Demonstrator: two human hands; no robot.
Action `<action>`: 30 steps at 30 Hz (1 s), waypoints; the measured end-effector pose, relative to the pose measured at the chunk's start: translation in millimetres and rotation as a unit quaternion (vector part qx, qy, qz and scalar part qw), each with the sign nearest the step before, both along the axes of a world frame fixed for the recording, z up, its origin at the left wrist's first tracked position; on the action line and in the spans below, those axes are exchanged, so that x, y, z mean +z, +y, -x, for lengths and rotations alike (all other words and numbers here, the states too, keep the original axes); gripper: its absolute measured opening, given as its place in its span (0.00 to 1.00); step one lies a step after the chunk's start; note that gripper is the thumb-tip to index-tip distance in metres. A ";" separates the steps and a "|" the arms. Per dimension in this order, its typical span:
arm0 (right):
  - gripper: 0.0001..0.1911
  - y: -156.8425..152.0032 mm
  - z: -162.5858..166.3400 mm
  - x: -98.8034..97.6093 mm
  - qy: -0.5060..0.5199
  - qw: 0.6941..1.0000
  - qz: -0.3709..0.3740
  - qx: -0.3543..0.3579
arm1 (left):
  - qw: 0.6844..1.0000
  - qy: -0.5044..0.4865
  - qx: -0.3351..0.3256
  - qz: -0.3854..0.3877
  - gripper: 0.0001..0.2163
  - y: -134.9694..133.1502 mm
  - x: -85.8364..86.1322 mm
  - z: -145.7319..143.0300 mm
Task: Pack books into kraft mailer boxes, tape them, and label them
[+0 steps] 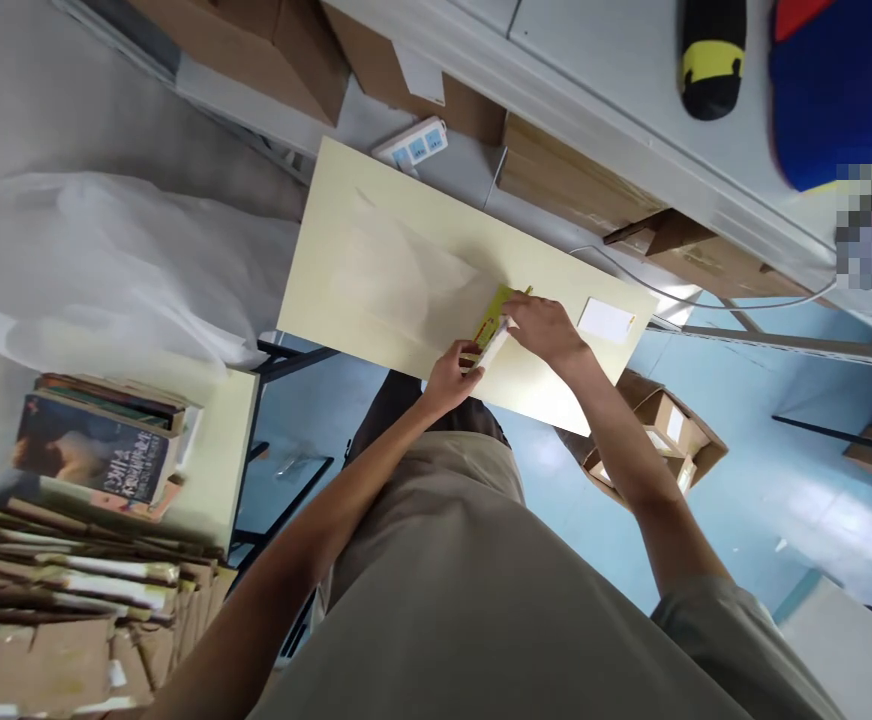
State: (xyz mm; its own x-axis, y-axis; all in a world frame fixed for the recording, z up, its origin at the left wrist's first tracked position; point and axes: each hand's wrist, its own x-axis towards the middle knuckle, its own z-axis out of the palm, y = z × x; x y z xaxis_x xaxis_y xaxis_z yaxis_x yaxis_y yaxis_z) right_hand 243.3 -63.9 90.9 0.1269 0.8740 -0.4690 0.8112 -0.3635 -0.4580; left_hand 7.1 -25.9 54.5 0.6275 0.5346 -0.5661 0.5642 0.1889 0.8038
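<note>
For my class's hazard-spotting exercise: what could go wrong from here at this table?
The yellow-green item, held by the left hand and right hand near the edge of the cream tabletop, might slip off. The translucent sheet lying beside it could slide or crease if brushed.

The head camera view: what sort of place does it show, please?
Probably a packing or storage workroom, judging by the brown cardboard boxes, the brown cardboard pieces packed together at lower left, and the stack of dark-covered books.

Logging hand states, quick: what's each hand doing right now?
Left hand: closed, holding the near end of the yellow-and-white item.
Right hand: closed, fingers at its far end.
</note>
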 end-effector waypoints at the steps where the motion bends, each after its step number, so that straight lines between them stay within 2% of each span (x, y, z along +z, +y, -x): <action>1: 0.10 11.8 -0.3 -0.9 0.002 1.000 -0.004 0.016 | 0.999 0.010 0.031 0.004 0.16 4.8 -0.5 4.9; 4: 0.06 46.1 5.8 -2.2 0.017 0.998 -0.007 0.054 | 0.995 0.040 0.095 -0.005 0.09 22.6 -3.1 21.0; 7: 0.06 76.2 18.0 -9.2 0.034 0.997 -0.025 0.062 | 0.989 0.058 0.129 -0.041 0.09 42.9 -6.5 36.6; 13: 0.07 121.2 43.1 -48.6 0.018 0.999 -0.020 0.047 | 0.980 0.098 0.161 -0.061 0.08 77.2 -24.7 49.7; 16: 0.07 136.1 57.0 -72.0 0.008 1.000 0.004 0.015 | 0.979 0.139 0.123 -0.090 0.05 92.9 -39.6 52.9; 20: 0.07 149.0 76.7 -95.5 0.008 0.998 0.018 -0.062 | 0.977 0.162 -0.005 -0.139 0.12 116.4 -55.3 62.6; 23: 0.10 154.0 88.4 -102.8 0.018 0.993 0.016 -0.113 | 0.968 0.168 -0.088 -0.167 0.15 140.4 -59.8 72.4; 26: 0.15 155.2 97.2 -101.9 0.009 0.993 0.024 -0.114 | 0.955 0.177 -0.068 -0.228 0.18 176.1 -60.5 79.6; 28: 0.19 154.1 103.2 -98.4 -0.001 0.993 0.025 -0.117 | 0.942 0.189 -0.027 -0.275 0.23 205.0 -61.3 80.1; 30: 0.22 152.2 111.5 -94.0 -0.009 0.991 0.016 -0.134 | 0.935 0.208 -0.005 -0.286 0.29 233.3 -63.6 75.6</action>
State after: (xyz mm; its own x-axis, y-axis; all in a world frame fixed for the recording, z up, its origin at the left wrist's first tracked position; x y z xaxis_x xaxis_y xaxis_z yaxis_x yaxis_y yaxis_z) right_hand 131.8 88.3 -3.1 0.3613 0.7928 -0.4909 0.6920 -0.5808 -0.4287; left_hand -68.4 207.5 -9.1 0.4234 0.8199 -0.3854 0.8504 -0.2130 0.4810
